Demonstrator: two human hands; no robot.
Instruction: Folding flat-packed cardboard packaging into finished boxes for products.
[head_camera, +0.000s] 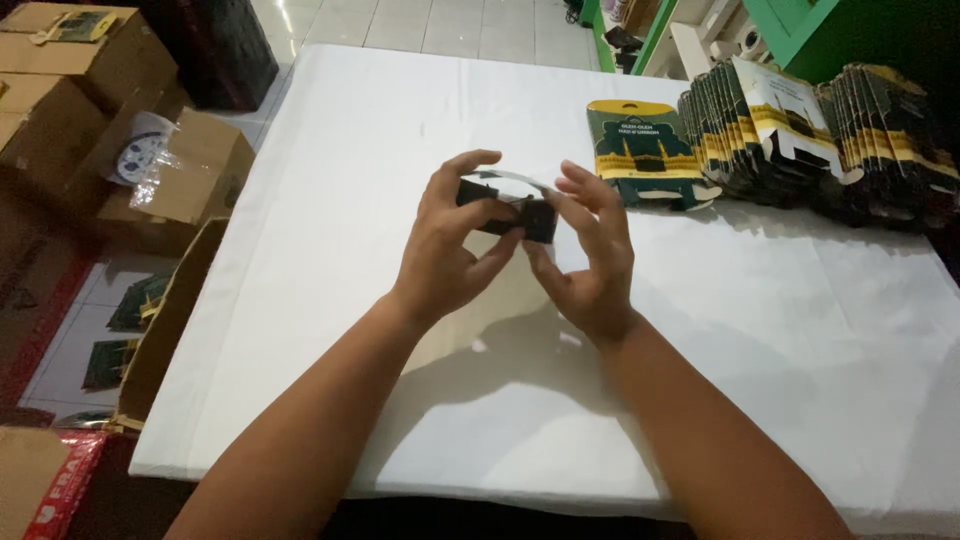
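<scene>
A: What did each hand have?

B: Left hand (450, 240) & right hand (590, 255) both gripped one small dark flat pack (510, 212), held up over the middle of the tabletop (330, 150). L thumb and fingers pinched its left end, R fingertips pinched the right end.

A: Room around them?

B: Plenty. Bare white cloth to the left, front & near edge. On the right, a dark green-and-yellow carton (645, 155) stood just past the R hand, w/ a leaning row of same cartons (810, 135) along the far right edge.

A: Off the tabletop?

B: Brown cardboard boxes (90, 100) on the floor, left side, close to that edge.
</scene>
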